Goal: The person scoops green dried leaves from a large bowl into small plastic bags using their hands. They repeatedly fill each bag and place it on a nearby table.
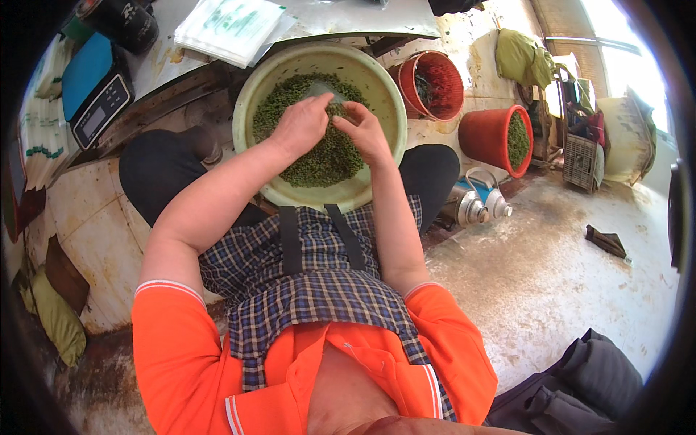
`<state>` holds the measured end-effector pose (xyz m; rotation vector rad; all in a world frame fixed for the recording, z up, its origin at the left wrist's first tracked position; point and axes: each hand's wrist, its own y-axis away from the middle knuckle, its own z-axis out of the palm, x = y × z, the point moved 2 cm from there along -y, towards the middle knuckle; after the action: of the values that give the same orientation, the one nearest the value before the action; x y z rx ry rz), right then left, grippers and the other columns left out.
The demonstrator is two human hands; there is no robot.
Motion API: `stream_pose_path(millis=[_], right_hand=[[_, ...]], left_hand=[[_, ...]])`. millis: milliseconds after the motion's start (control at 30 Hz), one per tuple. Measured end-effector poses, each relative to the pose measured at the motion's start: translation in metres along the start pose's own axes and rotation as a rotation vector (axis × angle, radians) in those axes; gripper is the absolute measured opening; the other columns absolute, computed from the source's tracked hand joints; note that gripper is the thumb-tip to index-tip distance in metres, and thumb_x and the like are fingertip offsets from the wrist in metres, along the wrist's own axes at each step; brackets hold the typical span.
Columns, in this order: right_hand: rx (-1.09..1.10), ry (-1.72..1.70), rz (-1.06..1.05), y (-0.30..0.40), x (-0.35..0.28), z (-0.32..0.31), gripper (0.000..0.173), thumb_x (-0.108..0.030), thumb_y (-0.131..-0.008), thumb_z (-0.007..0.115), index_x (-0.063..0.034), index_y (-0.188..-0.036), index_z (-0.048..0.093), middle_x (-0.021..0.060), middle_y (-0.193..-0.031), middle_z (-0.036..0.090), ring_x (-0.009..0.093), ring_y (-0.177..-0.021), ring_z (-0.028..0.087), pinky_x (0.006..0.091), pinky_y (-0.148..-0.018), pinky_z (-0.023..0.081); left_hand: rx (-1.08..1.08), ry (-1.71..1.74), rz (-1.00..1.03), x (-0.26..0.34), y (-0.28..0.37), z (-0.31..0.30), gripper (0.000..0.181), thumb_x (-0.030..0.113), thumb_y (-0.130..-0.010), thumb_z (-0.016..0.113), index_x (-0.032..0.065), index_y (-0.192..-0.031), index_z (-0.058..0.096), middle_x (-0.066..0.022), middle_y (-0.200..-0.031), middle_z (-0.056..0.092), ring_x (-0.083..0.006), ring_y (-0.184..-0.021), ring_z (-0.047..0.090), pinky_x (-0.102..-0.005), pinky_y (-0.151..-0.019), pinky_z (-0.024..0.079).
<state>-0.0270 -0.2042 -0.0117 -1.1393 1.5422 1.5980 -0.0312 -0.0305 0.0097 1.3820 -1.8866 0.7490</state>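
Note:
A large pale green plastic basin [391, 128] stands between my knees, holding a heap of small green peppercorn-like berries [312, 168]. Over the heap, both hands meet at a clear plastic bag [321, 88], with some green berries visible at its edge. My left hand [303, 124] grips the bag's near side with its fingers bunched. Opposite it, my right hand [363, 130] pinches the bag between thumb and fingers. The fingers partly hide the bag's mouth, so I cannot tell how full it is.
A metal table [348, 19] bears a stack of printed plastic bags [231, 27] and a digital scale [98, 109]. To the right are a red bucket [435, 87], another red bucket of green berries [489, 138] and vacuum flasks [470, 206]. Dark cloth [582, 380] lies at lower right.

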Motion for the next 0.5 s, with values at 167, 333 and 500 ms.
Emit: stream_pose_path(millis=[167, 333, 500], right_hand=[[0.322, 0.117, -0.035, -0.021, 0.058, 0.006, 0.02, -0.009, -0.085, 0.063, -0.0022, -0.103, 0.061, 0.0049, -0.084, 0.062, 0.009, -0.073, 0.057, 0.0265, -0.06, 0.046], [0.103, -0.287, 0.145, -0.013, 0.032, -0.002, 0.021, -0.017, -0.09, 0.064, -0.0056, -0.108, 0.059, 0.0047, -0.088, 0.063, 0.013, -0.075, 0.062, 0.0281, -0.052, 0.046], [-0.008, -0.452, 0.24, 0.025, -0.029, 0.01, 0.029, -0.022, -0.093, 0.064, -0.0049, -0.114, 0.055, 0.0046, -0.093, 0.063, 0.013, -0.062, 0.058, 0.0237, -0.047, 0.041]], left_hand=[[-0.167, -0.044, 0.284, 0.021, 0.014, 0.014, 0.047, 0.002, -0.084, 0.058, 0.0059, -0.13, 0.053, -0.0174, -0.095, 0.063, -0.0341, -0.092, 0.062, -0.0454, -0.088, 0.046], [0.006, 0.048, 0.242, 0.018, -0.003, -0.017, 0.056, 0.007, -0.084, 0.064, 0.0068, -0.138, 0.046, -0.0174, -0.121, 0.057, -0.0326, -0.117, 0.054, -0.0443, -0.102, 0.041], [-0.011, -0.141, 0.164, -0.012, -0.001, -0.006, 0.072, -0.003, -0.072, 0.069, 0.0105, -0.138, 0.045, -0.0132, -0.13, 0.053, -0.0355, -0.124, 0.048, -0.0454, -0.103, 0.042]])
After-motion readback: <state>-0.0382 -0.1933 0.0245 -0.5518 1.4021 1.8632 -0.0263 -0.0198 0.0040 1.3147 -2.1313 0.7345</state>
